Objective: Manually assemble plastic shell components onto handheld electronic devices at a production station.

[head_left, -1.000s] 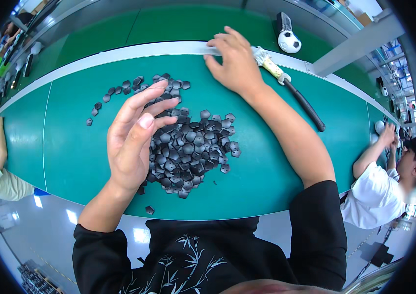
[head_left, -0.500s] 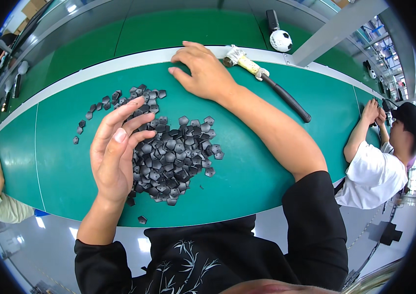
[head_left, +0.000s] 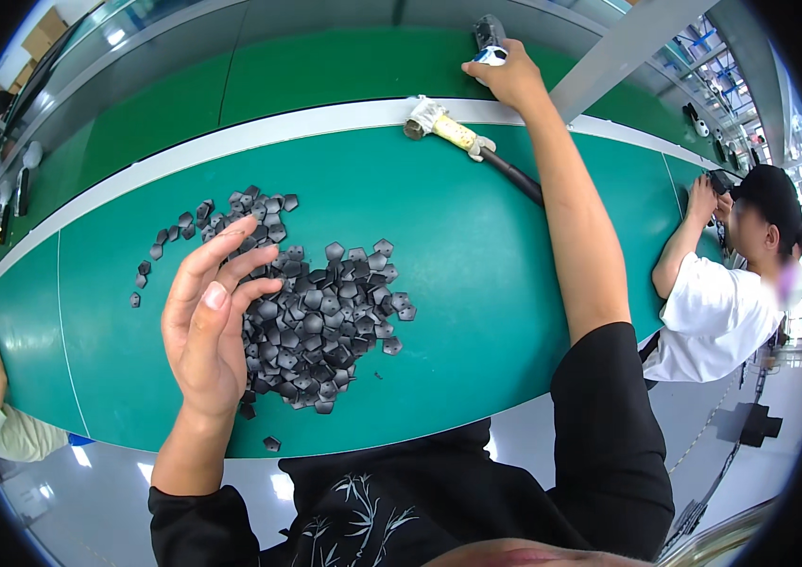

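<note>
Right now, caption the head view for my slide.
Left hand hovers over dark flat pieces; right hand reaches far across green table.

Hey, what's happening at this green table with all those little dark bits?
A person stands at a green table with a heap of small dark flat pieces in front of them. Their left hand is raised open just over the left edge of the heap, holding nothing that can be seen. Their right hand is stretched far across to a small black and white device beyond the white strip. A yellow-handled tool with a black hose lies near that arm.
</note>
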